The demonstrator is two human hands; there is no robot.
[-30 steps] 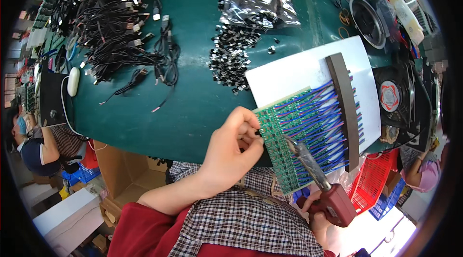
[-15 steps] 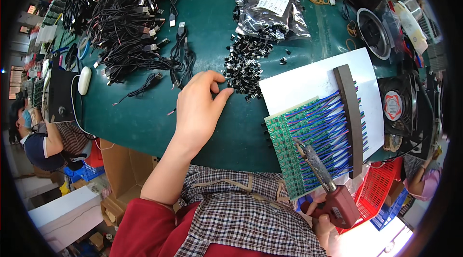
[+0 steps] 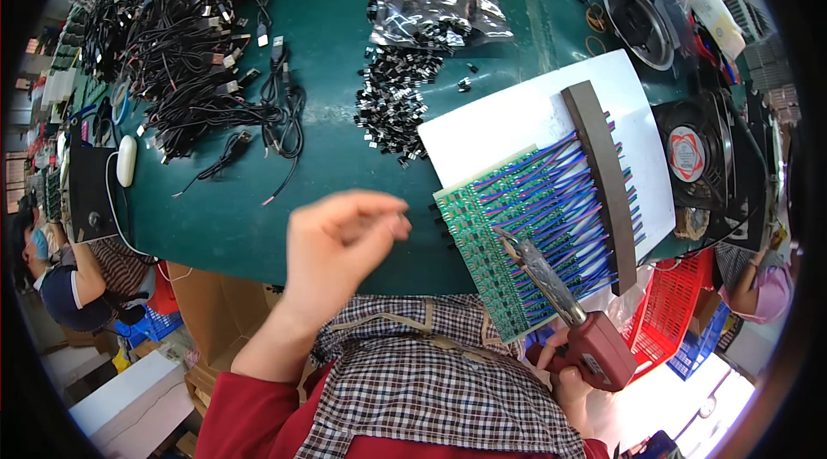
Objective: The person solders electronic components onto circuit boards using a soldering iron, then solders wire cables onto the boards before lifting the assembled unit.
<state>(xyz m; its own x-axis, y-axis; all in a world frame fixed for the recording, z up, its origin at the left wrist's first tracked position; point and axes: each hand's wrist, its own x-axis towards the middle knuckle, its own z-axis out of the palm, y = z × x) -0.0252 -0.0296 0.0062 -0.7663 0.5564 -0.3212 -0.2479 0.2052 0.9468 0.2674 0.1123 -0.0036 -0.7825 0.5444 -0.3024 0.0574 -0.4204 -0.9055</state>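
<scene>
My left hand (image 3: pixel 336 248) hangs over the near part of the table, thumb and fingertips pinched together; whatever lies between them is too small to make out. Beyond it lies a heap of small black parts with metal ends (image 3: pixel 394 102). At the lower right my right hand (image 3: pixel 570 383) grips a dark red soldering gun (image 3: pixel 600 351). The gun's tip points over a green circuit board panel (image 3: pixel 491 261). Blue and red wires (image 3: pixel 551 209) run from the panel under a dark bar (image 3: pixel 600 188) on a white sheet (image 3: pixel 469 145).
Black USB cables (image 3: pixel 185 71) are piled at the far left. A clear bag with a white label (image 3: pixel 439 7) lies behind the small parts. A fan (image 3: pixel 702 149) and a round metal dish (image 3: pixel 637 24) stand at the right. A red crate (image 3: pixel 672 313) sits below the table edge.
My left hand has drawn back from the heap of small parts toward me, its fingertips now pinched. The whole view has shifted slightly; my right hand still holds the soldering gun over the panel.
</scene>
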